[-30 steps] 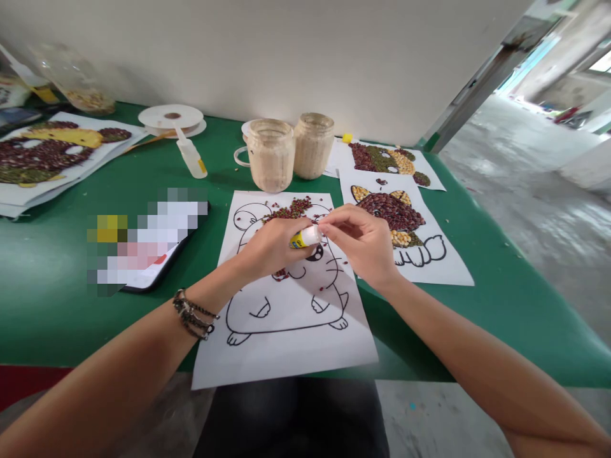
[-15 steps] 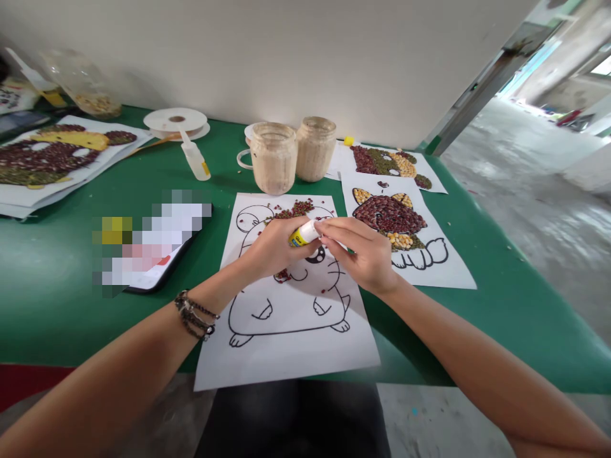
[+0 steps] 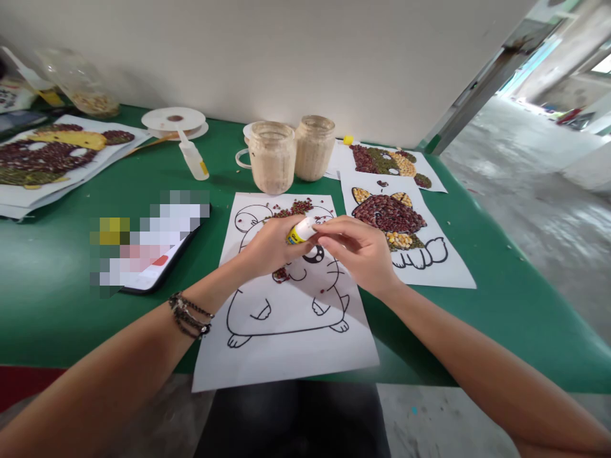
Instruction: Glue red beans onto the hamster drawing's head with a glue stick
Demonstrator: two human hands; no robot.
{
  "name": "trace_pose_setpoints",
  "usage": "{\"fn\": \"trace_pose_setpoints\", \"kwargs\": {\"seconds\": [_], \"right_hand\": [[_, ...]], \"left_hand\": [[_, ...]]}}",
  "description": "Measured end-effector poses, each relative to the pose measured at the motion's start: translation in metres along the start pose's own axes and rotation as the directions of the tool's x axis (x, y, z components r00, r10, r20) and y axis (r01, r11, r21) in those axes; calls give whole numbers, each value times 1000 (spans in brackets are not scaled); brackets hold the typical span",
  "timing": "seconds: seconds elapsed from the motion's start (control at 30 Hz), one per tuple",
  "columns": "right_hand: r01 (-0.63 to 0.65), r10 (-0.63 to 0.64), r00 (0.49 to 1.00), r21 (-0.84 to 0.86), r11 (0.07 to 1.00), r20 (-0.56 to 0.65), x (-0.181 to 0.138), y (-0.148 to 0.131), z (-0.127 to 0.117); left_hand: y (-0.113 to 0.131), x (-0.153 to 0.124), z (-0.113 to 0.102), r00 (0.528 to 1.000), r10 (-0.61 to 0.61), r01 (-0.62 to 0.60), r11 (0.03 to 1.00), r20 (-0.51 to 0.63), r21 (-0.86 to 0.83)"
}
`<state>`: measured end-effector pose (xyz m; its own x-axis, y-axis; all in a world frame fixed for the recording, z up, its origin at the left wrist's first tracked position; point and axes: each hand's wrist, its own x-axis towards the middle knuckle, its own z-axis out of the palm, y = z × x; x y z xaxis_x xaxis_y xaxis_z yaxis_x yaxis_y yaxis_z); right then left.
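Note:
My left hand point(image 3: 274, 245) is wrapped round a glue stick point(image 3: 301, 230) with a yellow label and a white end. The fingertips of my right hand point(image 3: 365, 251) pinch at that white end. Below both hands lies a white sheet point(image 3: 286, 356) with a black outline drawing of a round-eared animal. Small red and green beans point(image 3: 301, 207) cover part of the top of its head, and a few more lie by its mouth. My left hand hides much of the animal's face.
A phone point(image 3: 165, 254) lies at left, its screen blurred. Behind are two cloudy jars point(image 3: 273, 159), a glue bottle point(image 3: 193, 159) and a ribbon spool point(image 3: 174, 121). Bean-covered pictures point(image 3: 389, 216) lie at right, a yellow cap point(image 3: 348, 140) behind them; more pictures point(image 3: 48, 152) lie at far left.
The glue stick has tilted slightly in my left hand, and the fingers of my right hand have shifted at its white end. The rest of the table looks the same.

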<state>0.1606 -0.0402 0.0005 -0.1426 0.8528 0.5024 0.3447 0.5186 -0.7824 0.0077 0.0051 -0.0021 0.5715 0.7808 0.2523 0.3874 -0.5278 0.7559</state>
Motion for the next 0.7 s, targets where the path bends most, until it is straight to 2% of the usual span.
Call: {"fn": "trace_pose_setpoints", "kwargs": {"seconds": [0.23,0.4,0.5,0.6,0.7], "right_hand": [[-230,243,970,272,934,-13,1,2,4],[-339,357,932,488,804,60,1,9,4],[-384,406,910,546,745,86,2,10,3],[-374,411,910,546,750,58,2,8,-6],[-317,376,926,453,833,-43,-4,7,-28]], "left_hand": [[1,1,0,998,-35,37,999,43,-37],[2,1,-1,995,-76,79,996,67,-50],[2,0,0,994,-88,91,995,64,-50],[1,0,0,992,-120,122,992,45,-39],[2,-1,-1,987,-157,157,987,35,-23]]}}
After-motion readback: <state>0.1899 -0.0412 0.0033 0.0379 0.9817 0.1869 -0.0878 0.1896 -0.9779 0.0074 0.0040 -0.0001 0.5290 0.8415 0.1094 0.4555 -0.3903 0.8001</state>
